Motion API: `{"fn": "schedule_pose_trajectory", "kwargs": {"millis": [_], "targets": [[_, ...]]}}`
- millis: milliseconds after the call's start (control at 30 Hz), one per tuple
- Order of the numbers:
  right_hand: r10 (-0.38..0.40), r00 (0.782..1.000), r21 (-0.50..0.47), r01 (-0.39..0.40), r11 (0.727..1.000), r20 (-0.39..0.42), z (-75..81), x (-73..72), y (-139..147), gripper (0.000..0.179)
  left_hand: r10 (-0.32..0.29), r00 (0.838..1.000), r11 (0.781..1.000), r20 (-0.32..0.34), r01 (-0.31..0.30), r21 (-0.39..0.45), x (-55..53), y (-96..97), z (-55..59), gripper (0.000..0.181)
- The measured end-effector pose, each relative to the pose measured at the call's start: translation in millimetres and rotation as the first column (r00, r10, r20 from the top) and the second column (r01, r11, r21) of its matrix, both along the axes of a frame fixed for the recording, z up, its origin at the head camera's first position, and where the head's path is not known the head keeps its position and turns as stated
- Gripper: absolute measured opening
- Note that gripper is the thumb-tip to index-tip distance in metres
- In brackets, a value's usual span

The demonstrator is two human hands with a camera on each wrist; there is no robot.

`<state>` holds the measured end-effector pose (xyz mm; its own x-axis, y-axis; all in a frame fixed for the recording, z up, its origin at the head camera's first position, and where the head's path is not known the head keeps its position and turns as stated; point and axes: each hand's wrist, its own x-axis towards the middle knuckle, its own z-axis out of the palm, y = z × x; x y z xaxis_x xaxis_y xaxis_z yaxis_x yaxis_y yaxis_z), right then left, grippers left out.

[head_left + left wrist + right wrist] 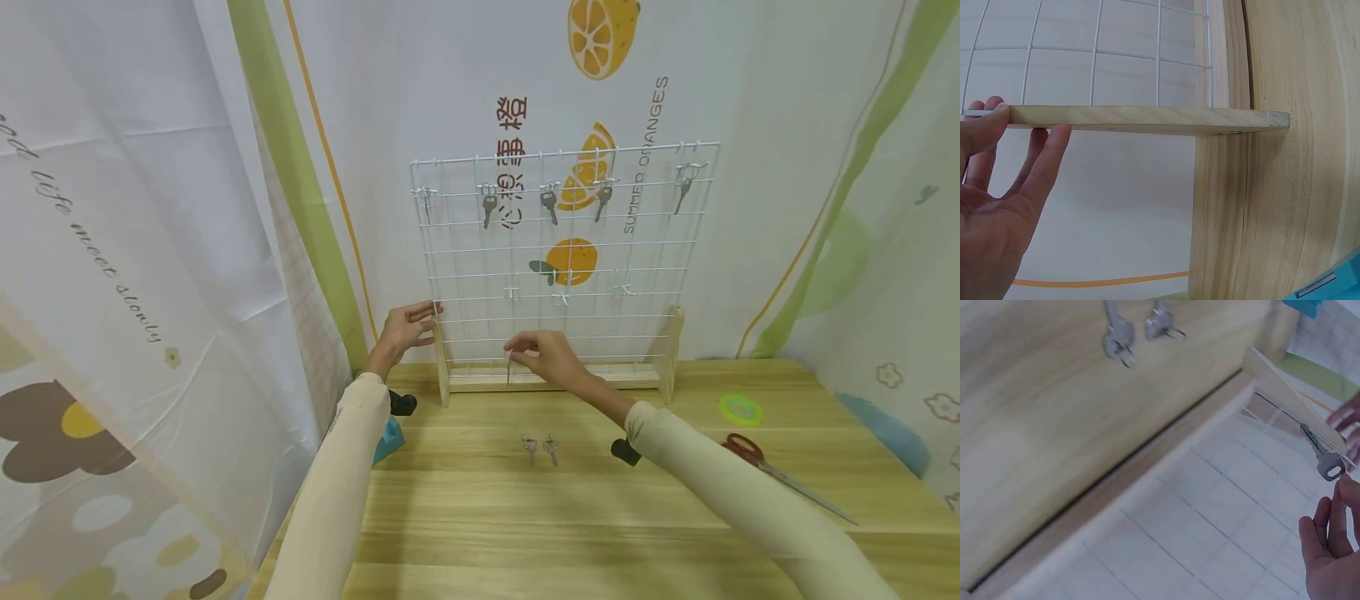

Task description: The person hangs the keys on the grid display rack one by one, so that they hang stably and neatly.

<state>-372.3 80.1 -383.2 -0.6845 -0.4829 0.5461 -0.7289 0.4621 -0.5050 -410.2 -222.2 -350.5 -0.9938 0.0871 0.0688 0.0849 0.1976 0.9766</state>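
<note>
A white wire grid rack (pixel 570 315) stands upright in wooden feet, before a curtain. At its left side my left hand (pixel 408 327) grips the edge, where the grid meets the wooden side post (pixel 1141 117); the thumb and fingers show there in the left wrist view. My right hand (pixel 551 357) pinches a key (pixel 1329 464) by its ring end, before the lower part of the grid. Several keys (pixel 549 202) hang from hooks along the upper grid. Lower hooks (pixel 561 298) hold no keys. Two more keys (pixel 529 447) with rings lie on the table.
On the right of the wooden table (pixel 480 517) lie red-handled scissors (pixel 780 481) and a green-yellow tape roll (pixel 740 409). A blue object (pixel 388 439) sits partly hidden behind my left sleeve. Printed curtains enclose the back and sides.
</note>
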Motion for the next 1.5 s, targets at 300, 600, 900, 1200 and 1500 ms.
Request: {"fn": "schedule_pose_trajectory", "kwargs": {"millis": [300,600,900,1200,1500], "targets": [[-0.024,1.0,-0.066,0.023,0.998,-0.018,30.1,-7.5,0,0.013,0.001,1.0,1.0,-0.021,-0.001,0.002,0.1,0.0,-2.5,0.05],[-0.078,0.996,-0.117,0.072,0.991,-0.048,56.5,-14.4,-2,0.013,-0.004,1.0,1.0,-0.013,0.004,0.012,-1.8,-1.6,-3.0,0.05],[-0.133,0.989,-0.128,0.125,0.984,-0.058,67.9,-24.6,-2,0.014,-0.019,1.0,1.0,0.012,0.019,0.02,0.0,-1.8,-0.4,0.052],[-0.189,0.982,-0.099,0.187,0.977,-0.014,74.0,-28.8,-7,0.013,-0.007,1.0,1.0,-0.012,0.007,0.0,-0.4,-1.4,-1.2,0.051],[-0.234,0.972,-0.03,0.233,0.972,-0.014,77.3,-33.6,-7,0.015,0.007,1.0,1.0,-0.012,-0.006,0.005,-0.5,-0.8,-1.6,0.05]]}}
